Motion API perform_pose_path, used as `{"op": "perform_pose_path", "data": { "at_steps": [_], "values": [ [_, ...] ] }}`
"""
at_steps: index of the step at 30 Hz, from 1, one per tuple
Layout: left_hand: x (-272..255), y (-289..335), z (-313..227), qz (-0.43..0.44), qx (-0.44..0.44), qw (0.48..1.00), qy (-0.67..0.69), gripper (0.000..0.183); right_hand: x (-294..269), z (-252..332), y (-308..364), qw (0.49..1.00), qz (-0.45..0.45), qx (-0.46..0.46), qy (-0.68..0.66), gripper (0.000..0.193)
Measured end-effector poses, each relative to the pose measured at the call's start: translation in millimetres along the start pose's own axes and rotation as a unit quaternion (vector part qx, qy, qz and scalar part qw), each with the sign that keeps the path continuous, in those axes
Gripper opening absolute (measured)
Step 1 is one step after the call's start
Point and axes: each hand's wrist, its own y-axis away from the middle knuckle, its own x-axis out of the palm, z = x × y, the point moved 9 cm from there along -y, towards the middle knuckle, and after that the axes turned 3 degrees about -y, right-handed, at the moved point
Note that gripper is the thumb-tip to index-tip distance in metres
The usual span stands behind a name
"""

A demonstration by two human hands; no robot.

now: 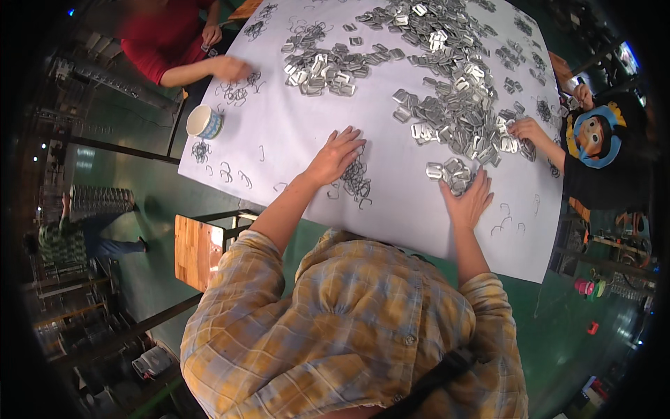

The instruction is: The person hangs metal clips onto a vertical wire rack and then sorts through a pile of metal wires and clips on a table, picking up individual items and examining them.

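My left hand (333, 159) lies on the white-covered table with its fingers stretched out and gripping nothing. Right beside it, partly under its fingers, is a small heap of thin dark wire clips (357, 183). On the other side, my right hand (469, 200) rests with thumb and fingers apart, touching the edge of a little cluster of silver metal buckles (455, 172). Whether its fingertips press on one of them cannot be made out. Beyond that cluster spreads a large pile of the same buckles (453, 105).
A paper cup (204, 122) stands at the table's left edge. One co-worker's hand (232, 68) is over clips at the far left; another's hand (528, 130) touches buckles on the right. Loose clips (226, 172) lie near the front edge. A wooden stool (199, 251) stands below.
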Motion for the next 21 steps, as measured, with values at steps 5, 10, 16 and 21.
{"op": "perform_pose_path", "data": {
  "at_steps": [5, 10, 16, 21],
  "values": [
    [2, 13, -20, -0.017, 0.033, 0.998, -0.047, 0.041, 5, 0, 0, 1.0, -0.018, -0.012, -0.001, 0.095],
    [17, 31, -74, -0.021, 0.054, 0.981, -0.184, 0.05, 3, -5, 4, 1.0, -0.02, -0.013, -0.006, 0.092],
    [30, 46, -78, -0.095, 0.059, 0.971, -0.21, 0.042, 1, -2, 5, 1.0, -0.02, -0.014, 0.014, 0.088],
    [22, 54, -68, -0.214, 0.074, 0.955, -0.192, 0.012, 1, -5, 6, 0.999, -0.029, -0.019, 0.015, 0.085]
  ]
}}
